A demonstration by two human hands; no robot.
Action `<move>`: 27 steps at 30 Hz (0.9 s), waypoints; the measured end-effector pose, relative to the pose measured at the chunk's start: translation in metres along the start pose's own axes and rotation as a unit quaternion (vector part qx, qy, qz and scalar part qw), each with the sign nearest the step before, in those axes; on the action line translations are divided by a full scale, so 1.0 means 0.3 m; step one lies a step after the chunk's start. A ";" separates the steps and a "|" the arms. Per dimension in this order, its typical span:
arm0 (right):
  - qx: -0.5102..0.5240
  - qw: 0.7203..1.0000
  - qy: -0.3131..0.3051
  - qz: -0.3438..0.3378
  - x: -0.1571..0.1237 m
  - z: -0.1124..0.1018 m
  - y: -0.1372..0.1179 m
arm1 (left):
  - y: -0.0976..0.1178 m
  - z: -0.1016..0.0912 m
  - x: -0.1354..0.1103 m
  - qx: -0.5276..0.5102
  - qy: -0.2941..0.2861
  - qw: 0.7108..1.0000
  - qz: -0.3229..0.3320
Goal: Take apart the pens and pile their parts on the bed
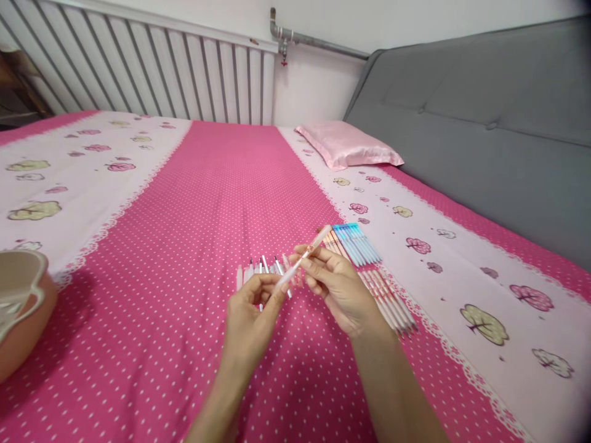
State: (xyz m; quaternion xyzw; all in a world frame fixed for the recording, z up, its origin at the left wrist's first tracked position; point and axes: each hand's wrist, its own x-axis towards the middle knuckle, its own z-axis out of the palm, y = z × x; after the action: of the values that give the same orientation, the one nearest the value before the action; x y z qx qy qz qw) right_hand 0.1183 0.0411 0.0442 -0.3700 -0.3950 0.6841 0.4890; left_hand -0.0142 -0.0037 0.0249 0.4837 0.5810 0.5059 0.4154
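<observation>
Both my hands hold one slim pale pen above a pink dotted bedsheet. My left hand pinches the pen's lower end with curled fingers. My right hand grips the pen near its middle, fingers closed round it. Just beyond my left hand lie several loose pen parts in a row. To the right of my right hand lies a row of pink-and-white pens, and beyond them a bunch of blue pens.
A pink pillow lies at the far right by a grey padded headboard. A tan bowl-like container sits at the left edge. A white radiator runs along the back wall.
</observation>
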 end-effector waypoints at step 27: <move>0.010 1.000 -0.009 0.004 -0.004 0.006 0.001 | -0.026 -0.007 -0.002 0.072 0.033 0.996 0.028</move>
State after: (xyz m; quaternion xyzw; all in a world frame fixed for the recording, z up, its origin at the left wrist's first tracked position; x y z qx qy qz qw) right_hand 0.1169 0.0394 0.0447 -0.3605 -0.3912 0.6933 0.4860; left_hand -0.0172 -0.0047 0.0174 0.5114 0.6155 0.4902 0.3455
